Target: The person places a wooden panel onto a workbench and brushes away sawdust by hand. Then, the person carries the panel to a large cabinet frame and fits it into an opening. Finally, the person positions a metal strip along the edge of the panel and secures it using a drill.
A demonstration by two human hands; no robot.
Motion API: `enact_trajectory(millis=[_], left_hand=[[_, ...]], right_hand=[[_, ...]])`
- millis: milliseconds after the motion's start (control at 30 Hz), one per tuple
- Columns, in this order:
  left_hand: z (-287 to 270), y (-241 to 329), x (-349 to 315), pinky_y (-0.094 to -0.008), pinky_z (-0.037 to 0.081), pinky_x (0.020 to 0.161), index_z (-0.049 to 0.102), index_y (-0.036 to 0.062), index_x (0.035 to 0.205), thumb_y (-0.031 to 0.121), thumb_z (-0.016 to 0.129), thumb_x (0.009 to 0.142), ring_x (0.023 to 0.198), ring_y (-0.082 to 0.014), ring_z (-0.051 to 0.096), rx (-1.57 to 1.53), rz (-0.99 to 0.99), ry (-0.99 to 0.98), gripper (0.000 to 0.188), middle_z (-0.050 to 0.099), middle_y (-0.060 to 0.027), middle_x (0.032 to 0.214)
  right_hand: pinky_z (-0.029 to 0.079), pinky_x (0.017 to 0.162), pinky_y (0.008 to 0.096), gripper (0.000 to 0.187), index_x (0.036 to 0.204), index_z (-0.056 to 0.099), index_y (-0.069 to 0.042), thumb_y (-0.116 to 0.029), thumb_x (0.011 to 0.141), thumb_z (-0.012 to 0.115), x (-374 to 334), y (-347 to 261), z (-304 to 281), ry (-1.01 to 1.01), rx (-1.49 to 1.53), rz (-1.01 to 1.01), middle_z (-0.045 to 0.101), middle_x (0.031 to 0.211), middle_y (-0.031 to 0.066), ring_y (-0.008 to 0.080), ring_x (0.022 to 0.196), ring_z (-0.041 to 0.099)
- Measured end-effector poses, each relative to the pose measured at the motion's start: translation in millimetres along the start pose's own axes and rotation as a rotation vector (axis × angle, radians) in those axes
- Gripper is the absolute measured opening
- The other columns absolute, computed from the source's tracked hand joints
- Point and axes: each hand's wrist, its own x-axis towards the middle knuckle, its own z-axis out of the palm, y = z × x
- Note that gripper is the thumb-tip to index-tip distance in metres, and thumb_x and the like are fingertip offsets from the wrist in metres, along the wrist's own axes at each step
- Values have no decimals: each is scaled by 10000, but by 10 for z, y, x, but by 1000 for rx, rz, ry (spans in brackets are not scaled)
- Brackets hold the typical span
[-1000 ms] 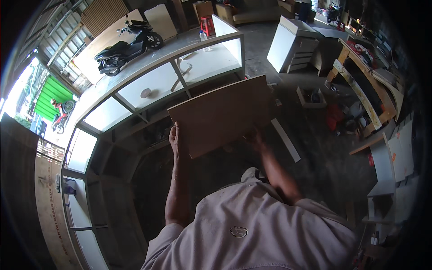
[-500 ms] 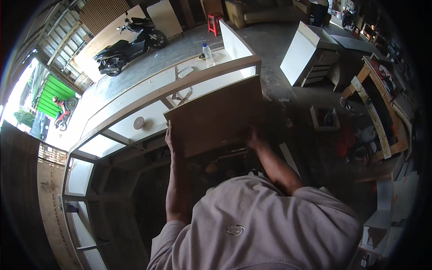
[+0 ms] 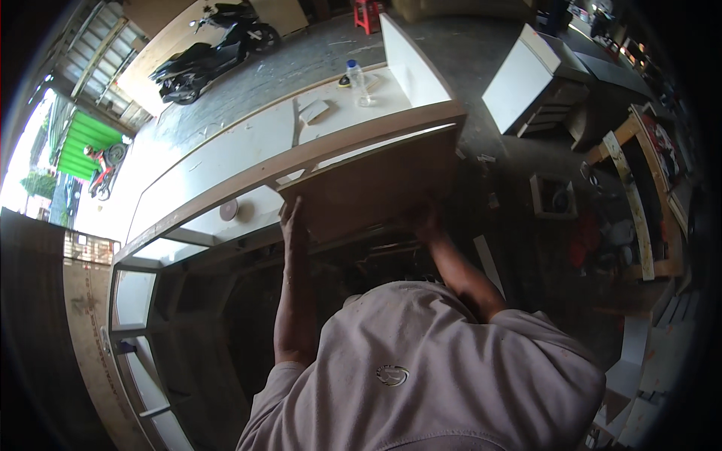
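A flat brown wooden panel is between my two hands, tilted against the open front of a long wood-framed cabinet with white inner boards. My left hand is closed on the panel's left edge, near its upper corner. Low on the right side, my right hand grips the panel in shadow; its fingertips are hard to make out. The panel covers most of the frame's right bay, and a thin white strip shows above it. A round brown disc sits inside the neighbouring bay.
On the cabinet's white board stand a clear bottle with a blue cap and a small white piece. A white drawer unit and an open box are to the right. Beyond the cabinet are a dark motorbike and a red stool.
The panel has tipped and moved up toward the cabinet frame, narrowing the gap at its top. Both hands moved with it, still holding it. The view has shifted slightly.
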Motion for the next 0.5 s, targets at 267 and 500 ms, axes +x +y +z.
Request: enact_trajectory(millis=[267, 500], left_hand=[[348, 109, 21, -385, 475, 967, 584, -10, 1247, 316, 659, 974, 1117, -257, 635, 471, 255, -101, 431, 669, -148, 1174], [263, -13, 75, -503, 473, 939, 621, 8, 1194, 471, 561, 989, 1107, -408, 612, 1096, 302, 54, 510, 658, -212, 1084]], right_hand=[[435, 1064, 541, 605, 1350, 556, -87, -546, 956, 562, 49, -201, -7, -126, 187, 1, 589, 1306, 118, 315, 1213, 559], [492, 944, 493, 559, 1249, 596, -106, -582, 962, 548, 132, -245, -33, 82, 150, 55, 636, 1137, 112, 280, 1051, 611]])
